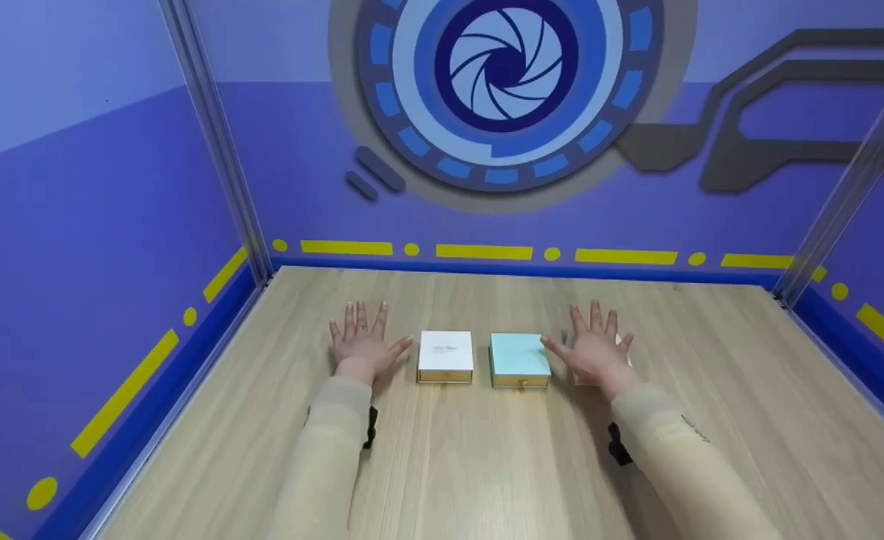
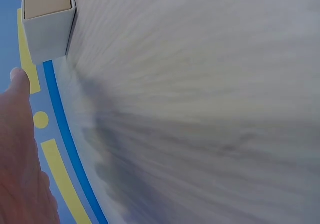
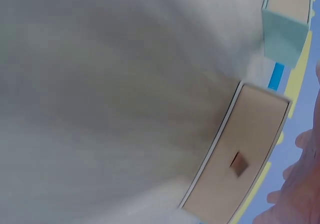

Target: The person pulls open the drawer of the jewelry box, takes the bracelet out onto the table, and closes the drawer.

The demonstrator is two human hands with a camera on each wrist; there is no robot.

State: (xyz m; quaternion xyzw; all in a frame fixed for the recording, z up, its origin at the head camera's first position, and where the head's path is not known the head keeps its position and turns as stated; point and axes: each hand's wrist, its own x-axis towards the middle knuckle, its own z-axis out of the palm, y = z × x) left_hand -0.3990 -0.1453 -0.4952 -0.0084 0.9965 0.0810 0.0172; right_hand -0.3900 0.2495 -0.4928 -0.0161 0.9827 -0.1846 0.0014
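Note:
My left hand [image 1: 363,345] is spread with straight fingers, left of a white box [image 1: 446,356] that has small print on its lid and a tan drawer front. The thumb points toward this box but stands apart from it. A mint-green box [image 1: 521,358] of the same kind lies to its right, with a small pull tab on its front. Over a third box [image 3: 260,111], largely hidden in the head view, my right hand [image 1: 598,351] is spread too, its thumb by the mint box's right edge. Whether it touches either box I cannot tell. Neither hand grips anything.
The boxes stand in a row on a light wooden table [image 1: 457,465]. Blue-purple panels [image 1: 292,165] with yellow marks enclose the back and sides, joined by metal corner posts [image 1: 221,142]. Dark straps [image 1: 619,444] show at both wrists.

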